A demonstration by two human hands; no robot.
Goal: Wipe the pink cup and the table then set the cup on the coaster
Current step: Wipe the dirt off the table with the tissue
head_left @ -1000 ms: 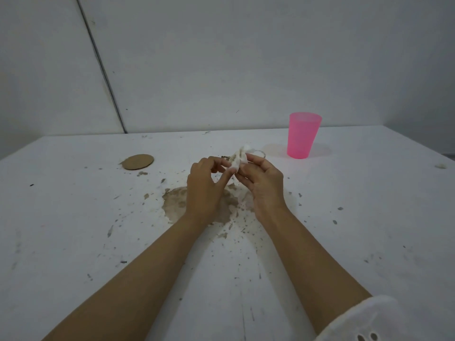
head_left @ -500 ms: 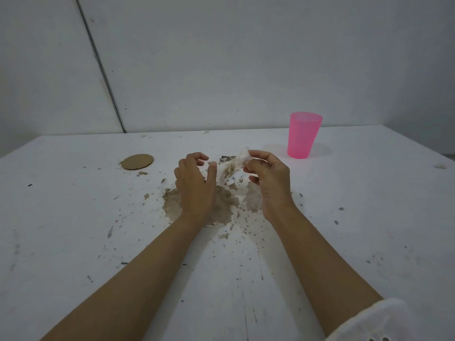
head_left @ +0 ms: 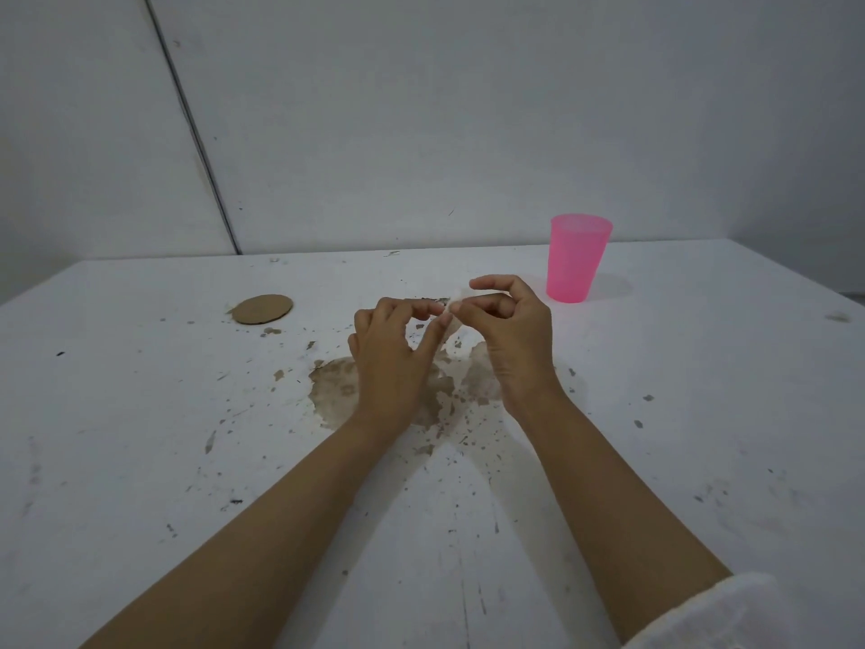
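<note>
Both hands, left [head_left: 388, 363] and right [head_left: 510, 330], have rejoined, pinching the white tissue [head_left: 453, 316] between them; wiping not yet begun.

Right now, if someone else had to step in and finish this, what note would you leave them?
Left hand and right hand: raised above the table, together pinching a small white tissue.
Pink cup: upright at the far right, untouched by either hand.
Coaster: far left, with nothing on it.
Done: tissue in hand.
Left: the brown stain and crumbs remain; wipe cup and table, then set the cup on the coaster.
</note>
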